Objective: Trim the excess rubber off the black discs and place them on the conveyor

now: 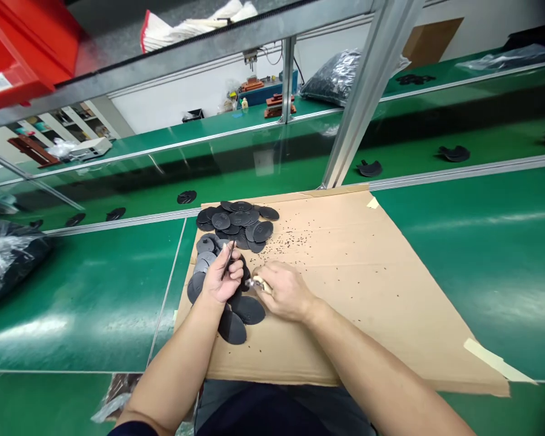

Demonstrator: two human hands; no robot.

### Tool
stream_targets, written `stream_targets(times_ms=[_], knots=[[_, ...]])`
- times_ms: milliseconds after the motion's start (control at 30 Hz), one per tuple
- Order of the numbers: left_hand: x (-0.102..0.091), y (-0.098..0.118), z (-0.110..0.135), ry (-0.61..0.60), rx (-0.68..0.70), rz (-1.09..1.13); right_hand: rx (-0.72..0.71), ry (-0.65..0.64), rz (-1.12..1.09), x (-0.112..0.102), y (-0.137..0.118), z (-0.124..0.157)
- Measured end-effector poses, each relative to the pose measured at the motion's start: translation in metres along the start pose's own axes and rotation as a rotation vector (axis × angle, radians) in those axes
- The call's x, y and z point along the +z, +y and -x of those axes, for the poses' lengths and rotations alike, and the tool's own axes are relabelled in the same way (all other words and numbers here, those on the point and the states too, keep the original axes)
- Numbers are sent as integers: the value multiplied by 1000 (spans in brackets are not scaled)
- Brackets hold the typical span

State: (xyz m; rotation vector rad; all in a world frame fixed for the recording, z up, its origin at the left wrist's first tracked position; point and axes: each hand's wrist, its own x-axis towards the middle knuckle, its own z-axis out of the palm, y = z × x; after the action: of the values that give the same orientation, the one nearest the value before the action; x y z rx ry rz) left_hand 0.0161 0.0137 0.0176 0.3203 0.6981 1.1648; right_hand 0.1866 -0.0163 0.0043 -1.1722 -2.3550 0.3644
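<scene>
My left hand [218, 280] pinches a thin black disc [227, 260], turned nearly edge-on to me. Closed around a small cutting plier [260, 283] with pale yellow handles is my right hand [287, 292]; the metal jaws point left, close to my left fingers. Behind my left hand lies a heap of flat black discs [240, 218], overlapping one another. More loose discs [249, 310] lie below it and partly under my left wrist. All of them rest on a brown cardboard sheet [345, 315]. Small black scraps [295, 239] are scattered across the sheet beyond my right hand.
A green bench [95, 284] surrounds the cardboard. Beyond it, a green conveyor [263, 166] carries spaced black pieces [369, 168]. A metal post [367, 91] rises behind the sheet. At left sits a full plastic bag [9, 260]; a red bin [22, 54] is overhead.
</scene>
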Motion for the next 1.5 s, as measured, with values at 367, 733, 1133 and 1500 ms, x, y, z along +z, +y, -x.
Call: stream_targets(times_ms=[367,733,1133,1500], knots=[[-10,1,-6,26,223,-13,-128,-191,-203,2,0,2],[0,-21,0,43,260,-326,302,431,-816,-5,24,-4],[-7,-35,4,-110,307,-558,431,462,-826,2,19,-6],[-10,-36,2,-100,350,-602,329,191,-845,4,29,-3]])
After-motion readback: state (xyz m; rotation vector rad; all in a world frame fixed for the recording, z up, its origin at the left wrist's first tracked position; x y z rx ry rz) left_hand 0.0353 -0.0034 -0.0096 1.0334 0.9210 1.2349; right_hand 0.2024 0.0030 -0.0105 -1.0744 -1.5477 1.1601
